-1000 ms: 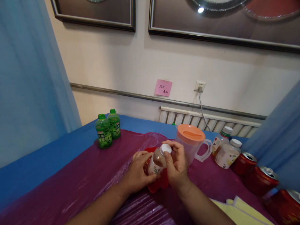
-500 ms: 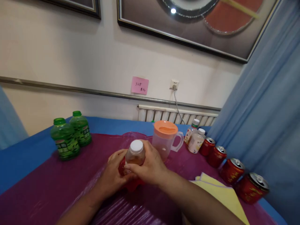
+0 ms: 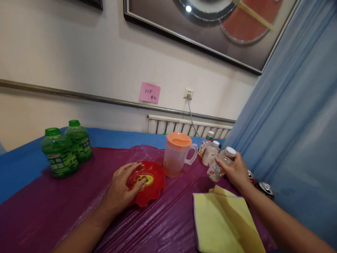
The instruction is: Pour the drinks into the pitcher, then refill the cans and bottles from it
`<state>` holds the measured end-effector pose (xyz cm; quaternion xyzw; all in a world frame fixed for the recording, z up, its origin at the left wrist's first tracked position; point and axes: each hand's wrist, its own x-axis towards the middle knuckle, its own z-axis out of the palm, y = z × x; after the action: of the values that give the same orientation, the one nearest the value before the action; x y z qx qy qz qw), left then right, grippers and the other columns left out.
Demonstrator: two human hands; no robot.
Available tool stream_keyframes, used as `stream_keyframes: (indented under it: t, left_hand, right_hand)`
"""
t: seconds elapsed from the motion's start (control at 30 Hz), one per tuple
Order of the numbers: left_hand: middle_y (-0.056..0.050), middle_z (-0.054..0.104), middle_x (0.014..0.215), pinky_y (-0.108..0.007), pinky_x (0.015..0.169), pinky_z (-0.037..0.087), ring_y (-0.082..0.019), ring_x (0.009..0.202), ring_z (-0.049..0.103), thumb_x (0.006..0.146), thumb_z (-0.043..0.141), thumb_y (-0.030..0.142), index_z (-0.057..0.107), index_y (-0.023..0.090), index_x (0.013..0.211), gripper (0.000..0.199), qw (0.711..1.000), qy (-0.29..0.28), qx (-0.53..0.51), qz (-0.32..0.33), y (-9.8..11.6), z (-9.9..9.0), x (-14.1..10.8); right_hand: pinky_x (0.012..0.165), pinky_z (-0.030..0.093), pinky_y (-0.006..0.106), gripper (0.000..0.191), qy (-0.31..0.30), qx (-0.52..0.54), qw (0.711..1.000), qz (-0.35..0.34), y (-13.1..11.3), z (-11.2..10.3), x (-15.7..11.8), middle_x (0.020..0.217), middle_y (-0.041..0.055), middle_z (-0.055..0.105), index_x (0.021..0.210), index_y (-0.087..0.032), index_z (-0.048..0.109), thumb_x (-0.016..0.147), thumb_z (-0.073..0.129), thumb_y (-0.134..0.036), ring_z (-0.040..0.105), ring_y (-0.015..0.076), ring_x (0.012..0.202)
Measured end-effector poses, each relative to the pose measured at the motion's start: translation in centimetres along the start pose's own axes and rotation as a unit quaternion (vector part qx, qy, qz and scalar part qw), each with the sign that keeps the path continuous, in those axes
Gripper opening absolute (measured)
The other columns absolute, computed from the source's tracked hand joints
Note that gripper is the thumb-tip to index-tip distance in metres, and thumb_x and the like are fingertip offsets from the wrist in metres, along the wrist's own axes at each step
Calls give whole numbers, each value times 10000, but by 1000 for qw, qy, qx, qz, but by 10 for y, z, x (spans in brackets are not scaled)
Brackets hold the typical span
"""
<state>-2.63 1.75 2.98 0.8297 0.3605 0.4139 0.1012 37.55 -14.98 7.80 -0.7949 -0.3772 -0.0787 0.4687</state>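
Observation:
My right hand (image 3: 237,172) is wrapped round a clear bottle (image 3: 217,170) with a white cap and a printed label; the bottle leans a little to the right. Just behind it stand another white-capped bottle (image 3: 210,154) and a slimmer bottle (image 3: 204,144). My left hand (image 3: 123,188), fingers apart, is over the left edge of a red scalloped plate (image 3: 155,188) with a yellow print; whether it touches the plate I cannot tell. A clear plastic pitcher (image 3: 172,161) with an orange lid stands right behind the plate.
Two green bottles (image 3: 60,160) stand at the left. A folded yellow cloth (image 3: 221,221) lies at the front right. Red cans (image 3: 265,189) are partly hidden behind my right arm. Purple sheeting (image 3: 105,161) covers the blue tabletop, and a blue curtain (image 3: 297,123) hangs at the right.
My right hand has carried the bottle from above the plate to the right, near the other bottles. The left hand has come off the bottle and opened, uncovering the red plate. The view has shifted right.

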Motion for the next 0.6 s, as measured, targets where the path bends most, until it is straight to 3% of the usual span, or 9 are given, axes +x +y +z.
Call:
stream_keyframes:
  t: [0.1,0.2,0.6]
  left_hand:
    - [-99,710,1236,-510,1051,514,-313,1178,655,866,610,540,678,251,1217,459,1000,9,8,0,-2,1,2]
    - [-89,724,1214,-495,1037,521,-297,1148,669,862,613,517,688,257,1194,428,1000,9,7,-3,-6,3,2]
    - [-86,738,1202,-492,1035,528,-296,1129,683,876,600,485,700,257,1168,384,1000,-23,-9,-4,-7,9,1]
  right_hand:
    - [790,519,412,734,4,-99,995,24,27,12,14,1096,170,712,1165,-157,575,694,691,-707,689,340,973]
    - [786,516,406,751,-10,-150,988,33,39,26,21,1115,195,712,1166,-144,582,704,669,-730,690,355,1008]
    - [851,516,458,812,5,-186,981,60,43,40,27,1156,286,679,1200,-67,573,747,639,-737,661,416,1086]
